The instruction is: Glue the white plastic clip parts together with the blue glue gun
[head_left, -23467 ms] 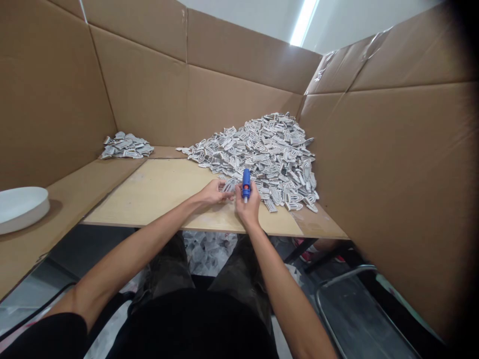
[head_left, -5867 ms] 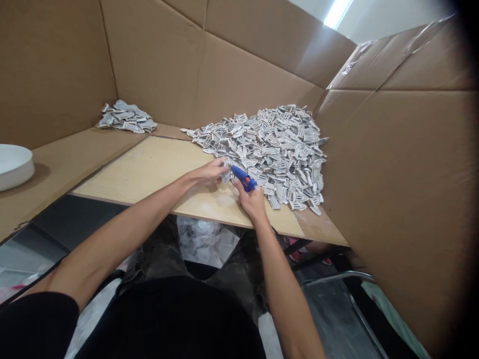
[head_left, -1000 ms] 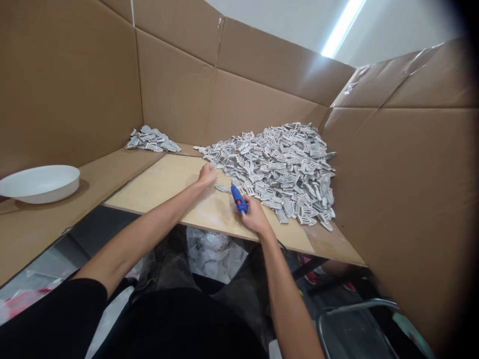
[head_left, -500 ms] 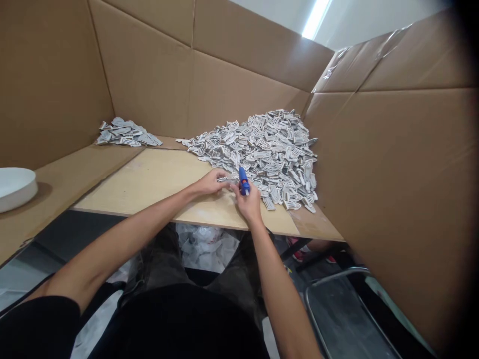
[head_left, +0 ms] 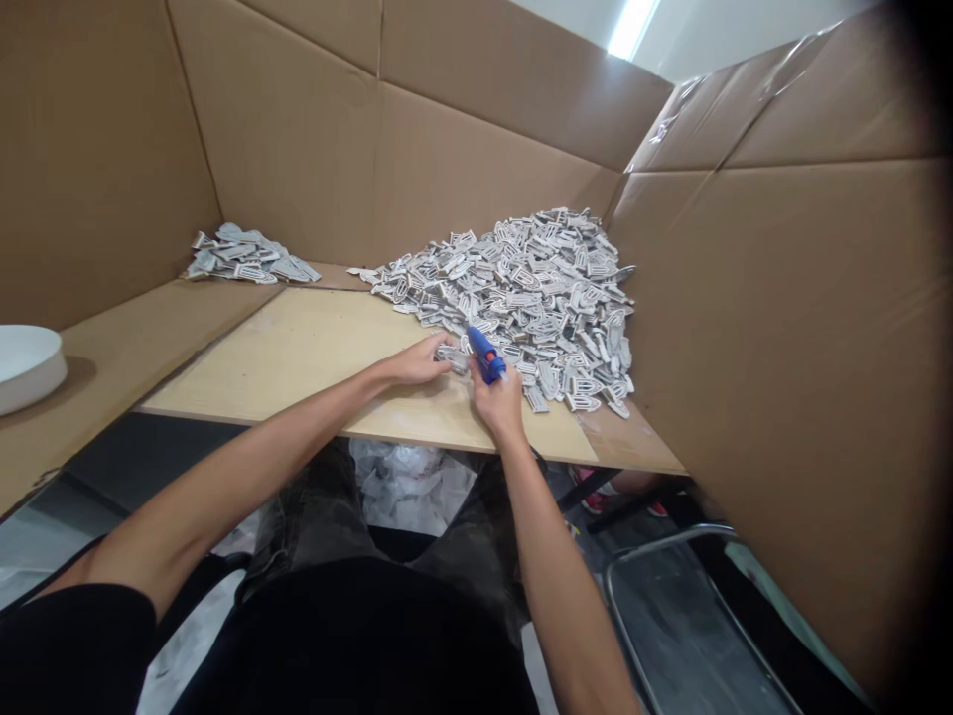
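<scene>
My left hand [head_left: 419, 361] is closed on a small flat grey-white piece [head_left: 452, 358] with slots in it, held just above the wooden board [head_left: 253, 357]. In my right hand [head_left: 497, 399] is a blue glue gun [head_left: 486, 354], its nozzle pointing up and to the left, close to the piece. A clear stick end shows at the back of the gun. Behind both hands rises a large pile of similar grey-white slotted pieces [head_left: 536, 288]. My right fingers are partly hidden by the gun.
A smaller heap of pieces [head_left: 249, 255] lies at the back left. On the left stands a white round dish [head_left: 30, 367]. Cardboard walls [head_left: 483, 149] enclose the board. A metal-framed chair [head_left: 670, 616] is at the lower right, and another person's shoe [head_left: 594, 494] shows below the board.
The piece in my left hand has turned, showing more of its face. The glue gun has tilted further left, its rear swinging right. The view has shifted slightly.
</scene>
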Demonstrator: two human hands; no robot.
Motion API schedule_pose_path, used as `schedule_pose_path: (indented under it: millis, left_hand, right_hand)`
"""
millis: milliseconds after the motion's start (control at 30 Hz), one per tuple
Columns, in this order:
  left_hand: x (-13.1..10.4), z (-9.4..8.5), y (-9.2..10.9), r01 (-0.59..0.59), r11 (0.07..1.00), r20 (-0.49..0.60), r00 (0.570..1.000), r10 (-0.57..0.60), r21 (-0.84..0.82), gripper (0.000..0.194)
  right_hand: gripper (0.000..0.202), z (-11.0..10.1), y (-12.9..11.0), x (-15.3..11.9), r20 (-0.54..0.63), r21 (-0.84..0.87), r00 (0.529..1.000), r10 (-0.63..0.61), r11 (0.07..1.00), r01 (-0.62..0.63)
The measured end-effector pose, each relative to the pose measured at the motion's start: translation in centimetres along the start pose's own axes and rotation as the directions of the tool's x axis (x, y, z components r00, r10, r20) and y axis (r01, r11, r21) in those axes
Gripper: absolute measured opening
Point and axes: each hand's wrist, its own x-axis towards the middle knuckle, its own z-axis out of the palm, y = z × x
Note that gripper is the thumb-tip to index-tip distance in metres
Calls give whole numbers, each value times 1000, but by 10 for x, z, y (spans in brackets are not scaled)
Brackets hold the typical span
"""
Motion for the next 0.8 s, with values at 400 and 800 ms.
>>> schedule_pose_path:
  millis: [400, 800]
  left_hand:
    - [-4, 5, 4, 149, 984, 105, 985, -139, -97, 25]
    - [-5, 7, 7, 170, 953, 158, 978, -133, -252, 19]
  right_hand:
    - [29, 1, 2, 1, -54, -111, 999, 3, 994, -9]
    - [28, 1, 1, 1, -45, -173, 999, 4, 985, -12]
